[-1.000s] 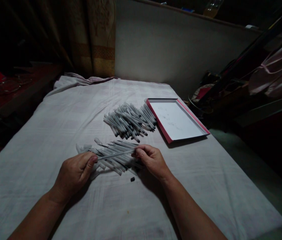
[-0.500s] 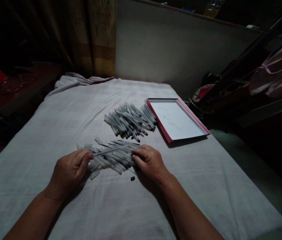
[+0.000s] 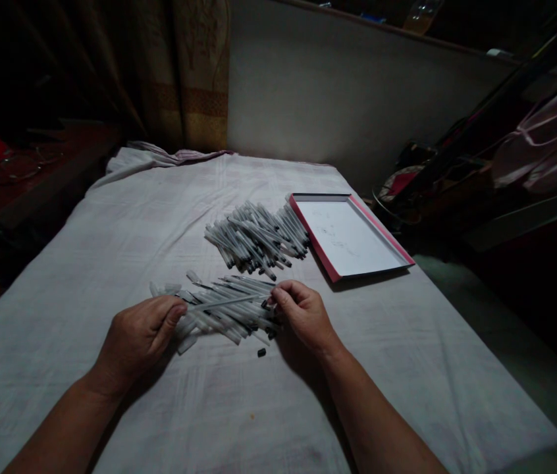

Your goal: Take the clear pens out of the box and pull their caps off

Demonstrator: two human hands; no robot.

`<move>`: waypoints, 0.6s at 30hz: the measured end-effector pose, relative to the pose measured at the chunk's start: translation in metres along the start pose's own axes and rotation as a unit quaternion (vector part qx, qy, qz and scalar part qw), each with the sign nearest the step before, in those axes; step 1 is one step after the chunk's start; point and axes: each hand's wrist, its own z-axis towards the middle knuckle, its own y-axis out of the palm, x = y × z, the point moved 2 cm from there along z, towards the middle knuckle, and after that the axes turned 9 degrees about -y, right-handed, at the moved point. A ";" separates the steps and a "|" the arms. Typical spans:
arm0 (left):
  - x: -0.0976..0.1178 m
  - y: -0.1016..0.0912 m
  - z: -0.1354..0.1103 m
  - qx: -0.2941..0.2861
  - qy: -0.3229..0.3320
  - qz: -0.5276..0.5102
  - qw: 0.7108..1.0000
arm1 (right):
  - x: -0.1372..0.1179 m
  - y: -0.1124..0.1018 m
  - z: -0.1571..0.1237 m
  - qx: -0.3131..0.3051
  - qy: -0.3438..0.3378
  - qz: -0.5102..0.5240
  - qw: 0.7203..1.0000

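Note:
My left hand (image 3: 143, 332) is closed around the left end of a slim translucent pen (image 3: 229, 302), which lies nearly level across the view. Thumb and fingers of my right hand (image 3: 303, 313) pinch together at the pen's right end; whether they also hold a small part there is too dark to tell. Beneath the pen spreads a loose pile of pen parts (image 3: 224, 322), with clear barrels, clear caps and dark ends. A small black plug (image 3: 261, 353) lies on the cloth in front of this pile.
Beyond my hands sits a larger heap of pens (image 3: 253, 234) with black ends. Against its right side rests a shallow box lid (image 3: 325, 257) with pink-red sides and a white inside. White checked cloth (image 3: 199, 415) covers the table. A curtain (image 3: 204, 79) hangs behind.
My right hand has risen slightly and moved to the pen's right end, uncovering dark-ended parts below it. The pen's right end sits a little lower, while my left hand stays nearly still.

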 end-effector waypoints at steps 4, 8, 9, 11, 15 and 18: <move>-0.025 -0.017 0.000 0.022 -0.090 0.090 0.992 | 0.006 -0.017 0.010 0.083 -0.003 -0.021 0.996; -0.046 -0.035 0.000 0.074 -0.166 0.151 0.972 | 0.014 -0.024 0.014 0.096 -0.020 -0.066 0.993; -0.048 -0.037 0.000 0.081 -0.179 0.148 0.969 | 0.015 -0.023 0.013 0.092 -0.033 -0.091 0.991; -0.045 -0.035 0.001 0.076 -0.191 0.118 0.972 | 0.015 -0.019 0.010 0.077 -0.060 -0.151 0.984; -0.024 -0.019 0.002 0.034 -0.159 0.017 0.987 | 0.010 -0.014 0.005 0.042 -0.121 -0.253 0.959; -0.006 -0.007 0.000 0.030 -0.117 -0.050 0.991 | 0.000 -0.012 0.001 0.030 -0.159 -0.274 0.948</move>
